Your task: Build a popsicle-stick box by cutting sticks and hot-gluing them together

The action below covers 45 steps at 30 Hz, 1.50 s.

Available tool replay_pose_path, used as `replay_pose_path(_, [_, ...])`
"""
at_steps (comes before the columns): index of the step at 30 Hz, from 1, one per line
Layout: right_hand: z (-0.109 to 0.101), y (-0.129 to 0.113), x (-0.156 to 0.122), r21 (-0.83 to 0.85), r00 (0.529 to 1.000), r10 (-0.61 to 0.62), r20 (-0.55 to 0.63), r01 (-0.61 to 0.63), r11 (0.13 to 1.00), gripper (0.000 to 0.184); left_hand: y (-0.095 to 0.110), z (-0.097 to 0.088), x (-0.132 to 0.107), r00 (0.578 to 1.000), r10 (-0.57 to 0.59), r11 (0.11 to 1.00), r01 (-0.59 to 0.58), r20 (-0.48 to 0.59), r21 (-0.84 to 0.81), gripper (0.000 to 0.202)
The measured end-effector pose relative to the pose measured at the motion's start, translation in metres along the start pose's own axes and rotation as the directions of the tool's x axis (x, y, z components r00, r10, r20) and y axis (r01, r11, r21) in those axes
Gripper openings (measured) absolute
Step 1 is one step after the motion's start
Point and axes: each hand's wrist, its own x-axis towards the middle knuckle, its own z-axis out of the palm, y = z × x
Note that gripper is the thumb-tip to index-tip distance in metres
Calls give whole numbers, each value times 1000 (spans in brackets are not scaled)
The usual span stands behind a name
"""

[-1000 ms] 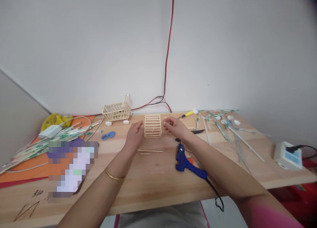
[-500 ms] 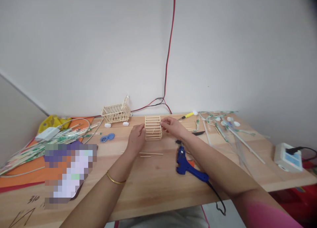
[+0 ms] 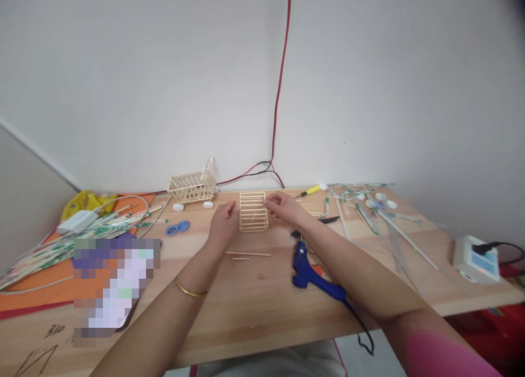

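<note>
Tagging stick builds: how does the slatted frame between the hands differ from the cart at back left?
The cart has white wheels; the slatted frame shows none. The cart looks elongated, the slatted frame nearly square. The cart has a raised piece at its right end; the slatted frame shows none. Both are open, pale and stick-built.

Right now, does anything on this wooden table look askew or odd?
Yes, one thing: a thin pale stick slants across the small box-shaped frame of parallel wooden bars at centre, out of line with them. Whether it's loose, I can't tell.
</note>
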Motion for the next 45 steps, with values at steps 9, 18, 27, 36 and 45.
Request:
replay_pose_path(9, [5, -5, -1, 54, 998, 69, 11, -69, 996, 20, 0, 4, 9, 995, 23, 977, -1, 100, -212, 32])
replay_pose_path(18, [1, -18, -13, 109, 994, 96, 45, -100, 989, 19, 3, 4, 4, 989, -143, 905, 145, 35, -401, 27])
replay_pose_path(27, [-13, -38, -37, 59, 991, -108, 74, 103, 993, 28, 22, -27, -4, 996, -84, 902, 87, 26, -423, 28])
replay_pose_path(36, [-18, -51, -54, 79, 969, -237, 73, 231, 970, 33, 37, -39, -10, 999, -47, 886, 40, -4, -462, 31])
replay_pose_path(45, [-43, -91, -60, 62, 909, -416, 18, 415, 908, 34, 68, -64, 2, 992, 45, 900, -93, -122, -426, 34])
